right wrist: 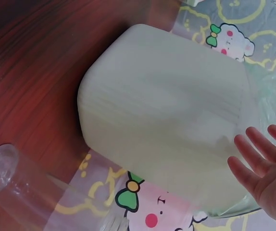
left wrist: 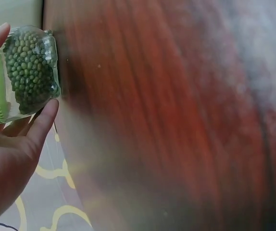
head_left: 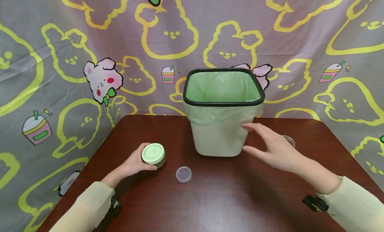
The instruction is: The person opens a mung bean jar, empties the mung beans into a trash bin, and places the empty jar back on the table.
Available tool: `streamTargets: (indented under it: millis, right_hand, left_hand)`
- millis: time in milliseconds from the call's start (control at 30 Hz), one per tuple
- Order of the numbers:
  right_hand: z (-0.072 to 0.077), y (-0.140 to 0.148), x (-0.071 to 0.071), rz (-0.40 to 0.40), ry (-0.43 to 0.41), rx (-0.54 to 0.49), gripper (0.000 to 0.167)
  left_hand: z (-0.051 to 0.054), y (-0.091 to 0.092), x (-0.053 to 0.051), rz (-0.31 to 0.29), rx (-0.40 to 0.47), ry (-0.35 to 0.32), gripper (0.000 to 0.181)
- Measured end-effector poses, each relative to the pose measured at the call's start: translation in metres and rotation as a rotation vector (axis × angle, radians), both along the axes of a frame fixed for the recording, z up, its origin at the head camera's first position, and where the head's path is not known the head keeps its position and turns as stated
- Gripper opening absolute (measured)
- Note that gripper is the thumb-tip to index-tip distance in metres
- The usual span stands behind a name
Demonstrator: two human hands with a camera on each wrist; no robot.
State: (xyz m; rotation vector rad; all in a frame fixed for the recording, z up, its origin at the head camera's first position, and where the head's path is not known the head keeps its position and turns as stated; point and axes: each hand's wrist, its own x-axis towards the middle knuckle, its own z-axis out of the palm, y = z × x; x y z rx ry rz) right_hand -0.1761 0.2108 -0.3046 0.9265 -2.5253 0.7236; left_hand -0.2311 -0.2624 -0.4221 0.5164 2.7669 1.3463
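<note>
Left hand (head_left: 134, 163): thumb and fingers wrapped round the jar (left wrist: 31, 70), green lid (head_left: 153, 152) up, green beans inside; can't tell if it's resting on the table (head_left: 207, 198). Clear disc (head_left: 183, 174) lies just right of that grip. Right hand (head_left: 277, 150): fingers and thumb spread wide, nothing held, right beside the bin (head_left: 220, 138), contact unclear. Clear container (right wrist: 18, 192) sits beyond it, partly hidden in head view.

I see a dark reddish-brown worktop (head_left: 219, 198) with rounded far corners and a soft glare (head_left: 207, 192). Behind and beside it I get creased grey-pink cloth (head_left: 207, 15) printed with yellow animal outlines and pink cups (head_left: 168, 78).
</note>
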Motion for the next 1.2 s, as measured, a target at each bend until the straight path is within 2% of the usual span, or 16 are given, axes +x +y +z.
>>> streamTargets:
  millis: [200, 333, 600, 833, 1200]
  right_hand:
    - [0.001, -0.007, -0.001, 0.020, -0.002, -0.001, 0.058]
    - [0.002, -0.013, -0.002, 0.025, -0.027, 0.000, 0.058]
    - [0.007, -0.028, -0.004, 0.046, -0.054, -0.004, 0.058]
    - [0.018, -0.039, -0.005, 0.097, -0.004, -0.017, 0.061]
    - [0.039, -0.055, -0.007, 0.196, 0.083, -0.054, 0.062]
  left_hand:
    - [0.000, 0.006, 0.002, -0.018, 0.034, 0.035, 0.084]
    - [0.006, 0.011, 0.005, -0.014, 0.052, 0.070, 0.085]
    - [0.038, 0.019, 0.010, -0.023, 0.098, 0.103, 0.086]
    - [0.066, 0.030, 0.014, -0.047, 0.122, 0.120, 0.085]
    - [0.101, 0.049, 0.023, -0.135, 0.274, 0.135, 0.082]
